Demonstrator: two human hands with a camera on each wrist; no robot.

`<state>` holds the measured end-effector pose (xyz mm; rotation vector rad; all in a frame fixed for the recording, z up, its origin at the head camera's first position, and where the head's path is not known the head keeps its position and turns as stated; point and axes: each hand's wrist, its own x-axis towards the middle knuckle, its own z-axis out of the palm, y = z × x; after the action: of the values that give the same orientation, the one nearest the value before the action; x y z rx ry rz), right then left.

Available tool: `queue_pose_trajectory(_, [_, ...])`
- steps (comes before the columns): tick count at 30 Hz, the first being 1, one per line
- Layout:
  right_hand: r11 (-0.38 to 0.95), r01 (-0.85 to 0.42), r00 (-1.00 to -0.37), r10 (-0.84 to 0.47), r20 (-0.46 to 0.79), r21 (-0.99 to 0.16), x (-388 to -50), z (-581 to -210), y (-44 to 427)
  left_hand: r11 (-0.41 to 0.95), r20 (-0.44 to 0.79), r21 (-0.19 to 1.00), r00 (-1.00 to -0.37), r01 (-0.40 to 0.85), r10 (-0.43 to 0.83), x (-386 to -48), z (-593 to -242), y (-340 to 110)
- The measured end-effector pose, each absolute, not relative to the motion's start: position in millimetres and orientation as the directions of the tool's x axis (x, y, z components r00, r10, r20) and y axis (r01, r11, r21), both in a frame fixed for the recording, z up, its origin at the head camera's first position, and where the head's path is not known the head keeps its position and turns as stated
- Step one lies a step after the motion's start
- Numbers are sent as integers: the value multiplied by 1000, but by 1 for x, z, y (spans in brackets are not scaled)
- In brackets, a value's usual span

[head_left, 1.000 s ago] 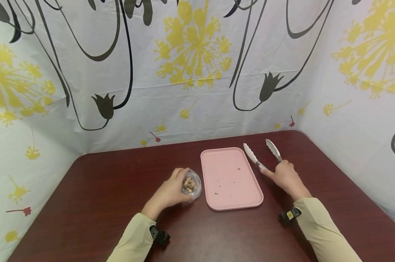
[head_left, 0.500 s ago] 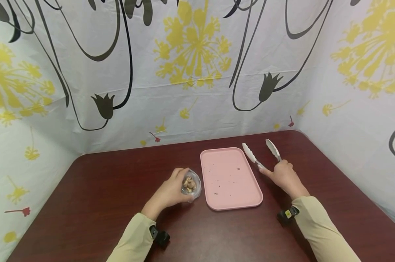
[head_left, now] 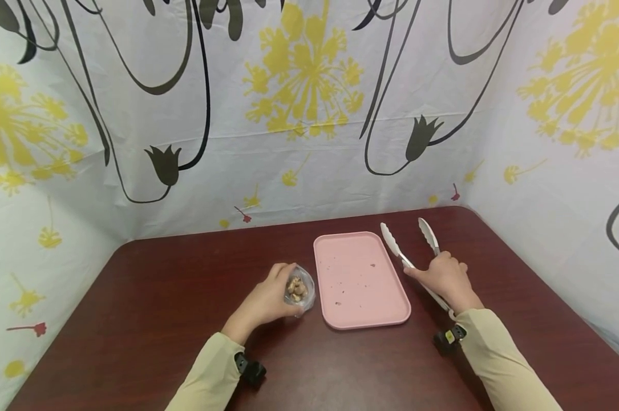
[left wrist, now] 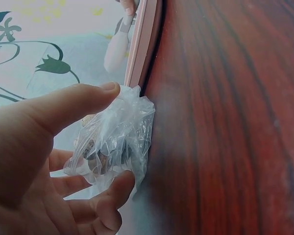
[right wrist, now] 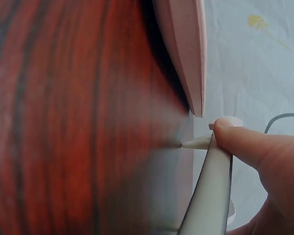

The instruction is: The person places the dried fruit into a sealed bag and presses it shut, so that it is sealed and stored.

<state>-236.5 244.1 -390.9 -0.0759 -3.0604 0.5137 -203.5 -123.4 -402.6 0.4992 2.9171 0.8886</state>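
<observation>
My left hand [head_left: 268, 294] grips a small clear plastic bag [left wrist: 120, 132] from its left side, thumb and fingers curled around it. Brownish lumpy pieces [head_left: 296, 289], too small to name, show in the bag's open top. Just right of the bag lies a pink tray [head_left: 360, 279] with several small dark crumbs on it. To the right of the tray, my right hand [head_left: 445, 279] holds a pair of tongs [head_left: 391, 238] with white tips, its thumb on one arm [right wrist: 208, 191]. The tongs' arms stand spread, pointing to the back of the table.
A dark red-brown wooden table [head_left: 176, 291] carries everything. Patterned white cloth [head_left: 288, 188] hangs behind the table and along both sides. A black camera [head_left: 253, 374] is strapped to the left wrist and another camera [head_left: 445, 341] to the right.
My right hand has shifted slightly on the tongs, and more of the left arm of the tongs now shows below the thumb. The left hand and the bag have stayed in place.
</observation>
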Motion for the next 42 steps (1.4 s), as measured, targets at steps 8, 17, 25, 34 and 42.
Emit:
queue_pose_trajectory(8, [941, 76, -997, 77, -11, -329, -237, -392, 245, 788, 33, 549, -950, 277, 311, -203, -404, -124])
queue_pose_trajectory(17, [925, 126, -992, 115, -53, -358, -235, -393, 248, 756, 33, 597, -949, 269, 312, -200, -402, -125])
queue_pose_trajectory(25, [911, 151, -989, 143, -49, -383, -232, -395, 247, 730, 41, 628, -948, 269, 314, -197, -399, -127])
queue_pose_trajectory(34, [914, 35, -974, 122, 191, -405, -224, -383, 233, 765, 46, 588, -955, 262, 292, -194, -397, -127])
queue_pose_trajectory(42, [917, -40, -981, 40, 191, -396, -219, -368, 212, 825, 60, 528, -977, 204, 204, -193, -394, -129])
